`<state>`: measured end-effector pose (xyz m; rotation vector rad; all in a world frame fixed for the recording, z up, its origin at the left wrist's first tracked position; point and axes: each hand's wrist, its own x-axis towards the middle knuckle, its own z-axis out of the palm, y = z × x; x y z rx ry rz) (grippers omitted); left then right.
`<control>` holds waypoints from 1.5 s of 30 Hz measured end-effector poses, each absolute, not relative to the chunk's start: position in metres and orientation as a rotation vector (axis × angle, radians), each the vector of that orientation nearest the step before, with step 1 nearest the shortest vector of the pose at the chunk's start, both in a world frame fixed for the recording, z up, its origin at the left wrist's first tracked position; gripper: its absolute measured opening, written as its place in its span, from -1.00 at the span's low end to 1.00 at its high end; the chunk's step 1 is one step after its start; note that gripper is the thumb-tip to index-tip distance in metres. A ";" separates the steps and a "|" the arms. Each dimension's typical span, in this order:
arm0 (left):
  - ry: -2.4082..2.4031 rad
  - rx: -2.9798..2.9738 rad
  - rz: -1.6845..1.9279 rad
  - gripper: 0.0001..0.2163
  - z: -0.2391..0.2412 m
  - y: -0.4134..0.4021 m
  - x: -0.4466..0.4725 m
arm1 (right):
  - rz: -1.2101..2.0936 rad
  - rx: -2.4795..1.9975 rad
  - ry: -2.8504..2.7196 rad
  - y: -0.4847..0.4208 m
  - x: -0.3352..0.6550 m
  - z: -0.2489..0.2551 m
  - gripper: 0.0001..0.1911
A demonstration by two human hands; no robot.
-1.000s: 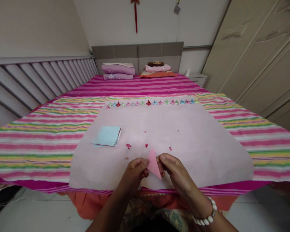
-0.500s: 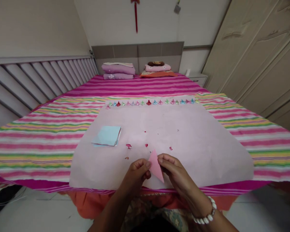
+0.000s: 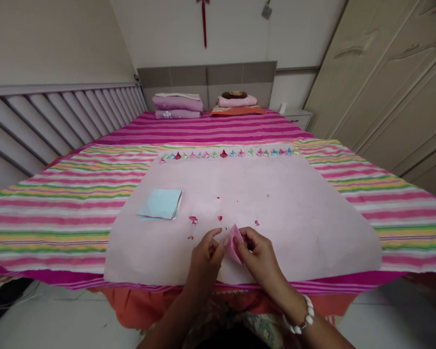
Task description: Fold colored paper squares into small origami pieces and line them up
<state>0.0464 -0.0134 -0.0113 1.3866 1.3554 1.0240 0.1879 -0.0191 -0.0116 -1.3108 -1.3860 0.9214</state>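
Pink paper (image 3: 233,249), folded: above near part of the sheet (image 3: 312,228), pinched in the right hand (image 3: 260,253); left hand (image 3: 205,253) against or beside it, partly spread, grip unclear. Paper stack (image 3: 161,203): sheet's left side. Folded pieces (image 3: 223,154): along sheet's far edge.

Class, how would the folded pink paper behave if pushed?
The folded pink paper is probably light, being small and thin. Its straight folds likely stiffen it somewhat. Its sides appear to gape, so a hard push might crumple it.
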 end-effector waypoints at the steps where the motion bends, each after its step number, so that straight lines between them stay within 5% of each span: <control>1: 1.356 1.414 1.005 -0.60 -0.008 -0.015 0.047 | 0.867 -1.326 -1.426 -0.020 0.187 -0.011 -0.83; 15: 1.346 1.801 0.924 -0.78 0.003 -0.014 0.052 | 0.742 -1.299 -1.531 -0.025 0.182 -0.009 -0.82; 29: 0.923 1.017 0.883 -0.61 0.008 -0.003 0.037 | 1.042 -1.104 -1.239 -0.017 0.195 -0.006 -0.79; 41: 1.071 0.945 0.941 -0.71 -0.001 -0.003 0.036 | 1.134 -1.022 -1.315 -0.022 0.200 -0.005 -0.79; 45: 1.111 0.985 1.067 -0.57 -0.003 -0.003 0.038 | 1.302 -1.009 -1.124 -0.024 0.198 -0.010 -0.74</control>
